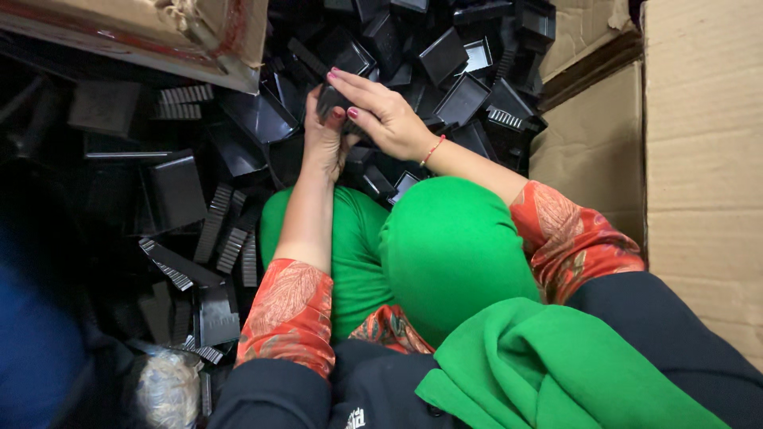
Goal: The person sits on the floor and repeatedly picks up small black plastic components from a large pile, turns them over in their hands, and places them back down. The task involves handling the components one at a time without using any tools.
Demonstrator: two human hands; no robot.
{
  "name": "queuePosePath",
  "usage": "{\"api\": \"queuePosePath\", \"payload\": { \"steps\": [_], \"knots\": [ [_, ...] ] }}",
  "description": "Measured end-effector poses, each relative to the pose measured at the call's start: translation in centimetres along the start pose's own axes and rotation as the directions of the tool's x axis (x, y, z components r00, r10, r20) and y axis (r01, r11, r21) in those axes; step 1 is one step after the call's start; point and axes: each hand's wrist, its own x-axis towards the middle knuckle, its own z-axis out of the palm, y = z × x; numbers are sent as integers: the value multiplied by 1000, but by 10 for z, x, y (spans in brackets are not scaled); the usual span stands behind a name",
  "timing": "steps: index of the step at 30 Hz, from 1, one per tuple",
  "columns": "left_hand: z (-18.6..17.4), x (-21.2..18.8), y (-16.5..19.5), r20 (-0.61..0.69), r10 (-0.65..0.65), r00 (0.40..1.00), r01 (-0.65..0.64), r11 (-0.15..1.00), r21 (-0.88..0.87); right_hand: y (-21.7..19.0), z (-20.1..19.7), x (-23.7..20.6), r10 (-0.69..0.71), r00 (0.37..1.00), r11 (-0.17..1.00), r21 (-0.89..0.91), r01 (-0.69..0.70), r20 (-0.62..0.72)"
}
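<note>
Black plastic piece (332, 102), small and boxy with a dull sheen, is sitting between both hands above the person's green-clad knees (445, 246), over a heap of like parts. Largest around it, brown cardboard cartons (699, 159) with a rough, fibrous face are standing along the right edge, and another carton's flap (143, 40) is hanging over the top left. Next in size, the heap of black plastic trays and ribbed strips (445, 71) is spreading across the floor, the trays square and open-topped, the strips comb-toothed. The right hand (389, 115) is lying over the piece, its grip pressing down with fingers extended and thumb tucked under. The left hand (324, 141) is cupping the piece from below, its grip curling closed around the lower end. A thin red thread bracelet (433, 149) is circling the right wrist.
</note>
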Motion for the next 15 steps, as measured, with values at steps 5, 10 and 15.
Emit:
{"api": "queuePosePath", "payload": {
  "steps": [5,10,15],
  "knots": [
    [-2,1,-2,18,19,1000,-19,1000,16,5,-3,0,176,981,935,327,-139,-87],
    [-3,5,-5,8,10,1000,-9,1000,-29,2,0,-3,-11,999,1000,21,12,-35],
    [-5,6,-8,-55,47,997,-48,999,0,0,4,1,-16,1000,997,-74,16,-9]
  ]
}}
